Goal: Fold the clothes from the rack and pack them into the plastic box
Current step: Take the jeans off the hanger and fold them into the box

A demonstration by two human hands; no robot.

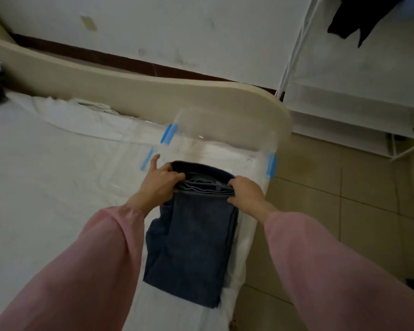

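Observation:
A folded pair of dark blue jeans (191, 244) lies on the white bed sheet near the bed's right edge. My left hand (159, 180) grips the far left corner of the folded stack, index finger pointing up. On the far right corner my right hand (245, 191) pinches the layered edge. Just beyond the jeans stands the clear plastic box (225, 139) with blue clips, against the footboard. Its lid (120, 168) lies flat to the left. A dark garment (359, 17) hangs on the white rack at the top right.
The beige curved footboard (129, 91) runs across behind the box. White clothing (86, 108) lies bunched on the bed at the back. The white rack base (359, 125) stands on the tan tiled floor (332, 199) to the right.

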